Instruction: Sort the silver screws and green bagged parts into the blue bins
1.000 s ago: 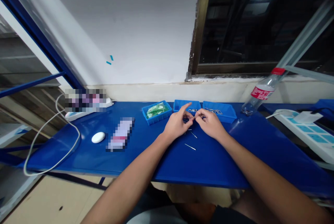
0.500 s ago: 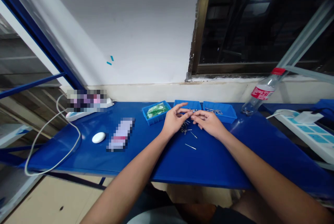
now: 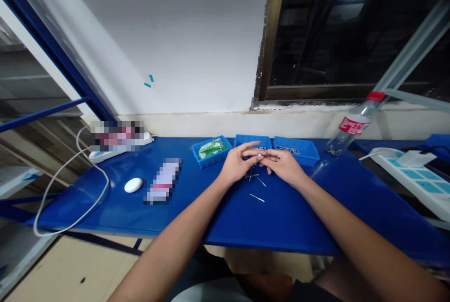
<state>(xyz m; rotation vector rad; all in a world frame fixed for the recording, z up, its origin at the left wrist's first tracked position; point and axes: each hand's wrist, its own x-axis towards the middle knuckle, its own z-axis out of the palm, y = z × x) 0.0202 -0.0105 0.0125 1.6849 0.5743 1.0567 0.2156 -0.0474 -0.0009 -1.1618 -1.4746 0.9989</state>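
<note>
On the blue table [image 3: 274,227], the left hand [image 3: 235,165] and right hand [image 3: 284,167] meet, each grip narrowed, thumbs and fingers pinching a small shiny piece [image 3: 260,154].

We see a small bright metal piece [image 3: 260,155], its full shape hidden, pinched where the fingertips of the left hand [image 3: 236,165] and right hand [image 3: 282,167] meet, towards the far edge of the desk [image 3: 274,222]. Below it we make out a loose, crisscrossed cluster of thin silvery pins [image 3: 251,176], partly covered. We find two single pins [image 3: 257,197] lying flat closer to the near edge, their right ends angled towards it.
</note>
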